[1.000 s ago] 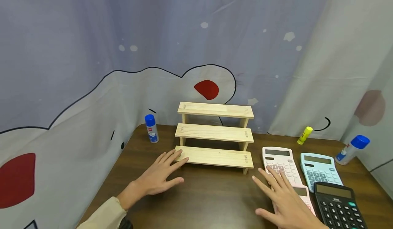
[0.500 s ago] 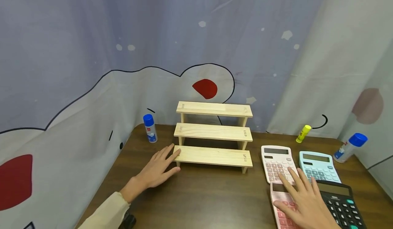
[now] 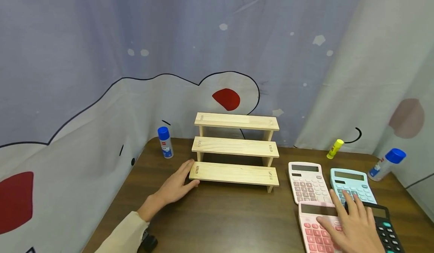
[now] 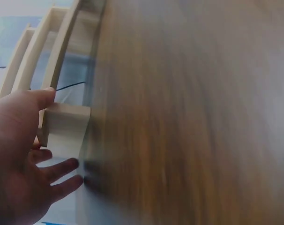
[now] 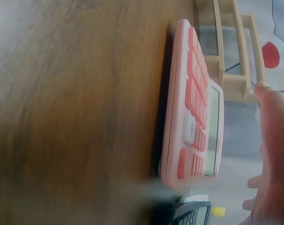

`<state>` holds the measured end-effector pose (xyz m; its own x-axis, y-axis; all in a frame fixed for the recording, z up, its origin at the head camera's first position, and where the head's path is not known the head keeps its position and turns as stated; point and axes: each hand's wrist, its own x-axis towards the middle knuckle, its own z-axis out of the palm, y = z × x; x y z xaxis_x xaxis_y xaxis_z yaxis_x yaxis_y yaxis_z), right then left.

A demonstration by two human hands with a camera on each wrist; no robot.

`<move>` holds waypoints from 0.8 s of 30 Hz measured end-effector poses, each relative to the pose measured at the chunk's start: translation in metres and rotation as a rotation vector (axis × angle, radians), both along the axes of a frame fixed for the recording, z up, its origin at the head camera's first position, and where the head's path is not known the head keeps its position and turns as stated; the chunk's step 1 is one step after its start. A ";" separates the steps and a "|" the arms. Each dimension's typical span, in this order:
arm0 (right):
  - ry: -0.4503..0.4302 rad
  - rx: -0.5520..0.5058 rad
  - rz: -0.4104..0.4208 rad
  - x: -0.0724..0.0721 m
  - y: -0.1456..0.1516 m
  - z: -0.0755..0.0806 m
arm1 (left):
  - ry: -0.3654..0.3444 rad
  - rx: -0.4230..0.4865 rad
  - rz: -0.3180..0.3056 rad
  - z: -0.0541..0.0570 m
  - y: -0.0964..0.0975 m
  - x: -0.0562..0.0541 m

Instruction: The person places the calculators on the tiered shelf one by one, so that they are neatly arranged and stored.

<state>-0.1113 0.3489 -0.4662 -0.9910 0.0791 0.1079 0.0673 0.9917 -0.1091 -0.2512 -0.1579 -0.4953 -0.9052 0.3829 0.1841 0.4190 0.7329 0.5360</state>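
Note:
A three-tier wooden stand (image 3: 234, 173) stands at the back middle of the table. My left hand (image 3: 174, 185) holds the left end of its lowest board. In the left wrist view, the thumb (image 4: 46, 97) lies on the board's front edge, and the other fingers reach round its end. Spread fingers mark my right hand (image 3: 356, 223), which hovers over the pink calculator (image 3: 318, 232) and the black calculator (image 3: 390, 230), holding nothing. Behind these lie a white calculator (image 3: 306, 183) and a light blue calculator (image 3: 352, 185).
A blue-capped glue stick (image 3: 165, 143) stands at the table's back left, and another blue-capped glue bottle (image 3: 386, 165) at the right. A small yellow tube (image 3: 335, 149) stands near the back edge. A patterned curtain (image 3: 162, 31) hangs behind the brown table (image 3: 244, 219).
My left hand has drawn back slightly and closed round the lowest board's end, whose left end has shifted a little toward it. My right hand has moved right, over the calculators.

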 end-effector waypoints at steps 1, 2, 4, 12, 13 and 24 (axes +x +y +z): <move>-0.003 -0.009 -0.016 0.000 0.001 -0.001 | -0.026 0.033 0.005 0.000 0.001 -0.001; -0.007 -0.017 -0.027 0.001 0.003 -0.001 | -0.055 0.073 0.010 -0.001 0.003 -0.002; -0.013 -0.026 -0.054 0.001 0.007 -0.003 | -0.111 0.157 0.022 -0.001 0.005 -0.004; -0.073 -0.096 -0.186 0.007 0.034 -0.015 | -0.289 0.476 0.102 0.000 0.021 -0.008; -0.076 -0.110 -0.203 0.007 0.038 -0.017 | -0.303 0.522 0.121 0.001 0.024 -0.007; -0.049 -0.236 -0.425 0.017 0.067 -0.027 | -0.314 0.941 0.322 0.001 0.047 -0.002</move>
<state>-0.0941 0.4158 -0.4937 -0.8689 0.4949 -0.0076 0.4718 0.8236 -0.3148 -0.2536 -0.1105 -0.4945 -0.9979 -0.0616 0.0214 0.0206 0.0149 0.9997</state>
